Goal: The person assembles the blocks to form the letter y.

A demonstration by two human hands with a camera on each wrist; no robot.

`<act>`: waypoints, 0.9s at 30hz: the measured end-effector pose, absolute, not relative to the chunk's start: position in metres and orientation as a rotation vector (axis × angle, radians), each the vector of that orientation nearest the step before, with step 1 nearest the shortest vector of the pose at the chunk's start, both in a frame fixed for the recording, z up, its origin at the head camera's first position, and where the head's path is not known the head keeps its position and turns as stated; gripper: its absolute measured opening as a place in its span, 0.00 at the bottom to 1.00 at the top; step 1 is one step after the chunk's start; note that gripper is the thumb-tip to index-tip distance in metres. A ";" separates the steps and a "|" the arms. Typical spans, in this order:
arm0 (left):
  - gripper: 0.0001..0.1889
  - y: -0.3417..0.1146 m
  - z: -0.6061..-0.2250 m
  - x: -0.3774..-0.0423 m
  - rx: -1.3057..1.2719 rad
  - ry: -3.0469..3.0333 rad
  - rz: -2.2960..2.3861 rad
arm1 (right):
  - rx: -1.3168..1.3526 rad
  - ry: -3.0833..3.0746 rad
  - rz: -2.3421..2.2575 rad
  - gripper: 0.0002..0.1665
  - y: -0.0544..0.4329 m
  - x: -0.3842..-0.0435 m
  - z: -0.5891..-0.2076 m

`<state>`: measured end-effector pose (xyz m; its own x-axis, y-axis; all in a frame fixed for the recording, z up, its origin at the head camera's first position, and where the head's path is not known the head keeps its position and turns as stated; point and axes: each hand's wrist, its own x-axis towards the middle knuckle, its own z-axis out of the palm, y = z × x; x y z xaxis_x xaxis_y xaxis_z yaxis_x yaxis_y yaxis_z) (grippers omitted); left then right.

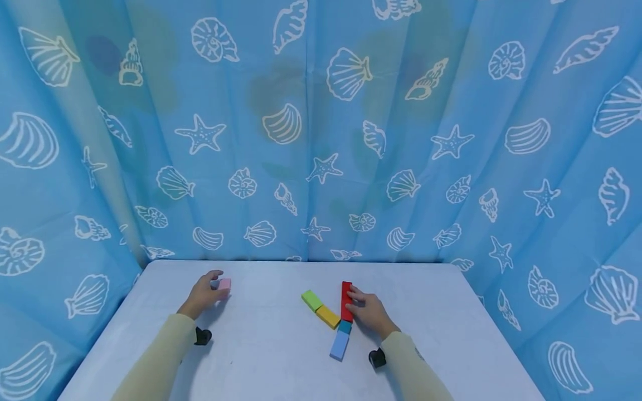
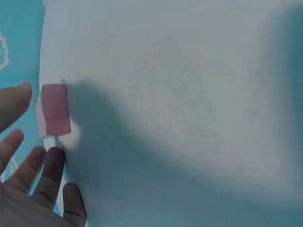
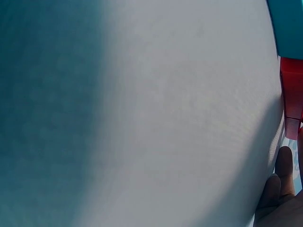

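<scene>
At the table's far left, my left hand (image 1: pixel 203 294) is beside a pink block (image 1: pixel 224 285). In the left wrist view its thumb and fingers are spread apart around the pink block (image 2: pixel 57 109), with a gap showing between them and it. To the right of centre, my right hand (image 1: pixel 372 313) rests its fingertips against the right side of a long red piece (image 1: pixel 346 301). A seam crosses the red piece (image 3: pixel 292 90) in the right wrist view, where only part of this hand shows. A teal block (image 1: pixel 344 326) and a light blue block (image 1: pixel 339 345) continue the row towards me.
A green block (image 1: pixel 312 301) and a yellow block (image 1: pixel 328 317) form a slanted line meeting the row from the left. All lie on a white table (image 1: pixel 271 356). A blue shell-patterned curtain (image 1: pixel 321 139) hangs behind the table and along its sides.
</scene>
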<state>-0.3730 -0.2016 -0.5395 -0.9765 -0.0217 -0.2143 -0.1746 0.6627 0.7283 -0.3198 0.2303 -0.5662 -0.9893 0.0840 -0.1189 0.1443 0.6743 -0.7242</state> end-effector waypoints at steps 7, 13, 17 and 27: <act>0.30 -0.204 -0.544 -0.377 -0.143 2.661 1.188 | 0.193 2.805 -1.230 0.32 0.230 -0.320 -0.566; 0.29 -0.203 -0.547 -0.378 -0.146 2.679 1.152 | 0.169 2.805 -1.225 0.31 0.231 -0.319 -0.565; 0.28 -0.201 -0.547 -0.376 -0.148 2.700 1.121 | 0.170 2.798 -1.228 0.31 0.230 -0.318 -0.564; 0.28 -0.197 -0.543 -0.367 -0.126 2.729 1.040 | 0.166 2.790 -1.241 0.31 0.231 -0.318 -0.564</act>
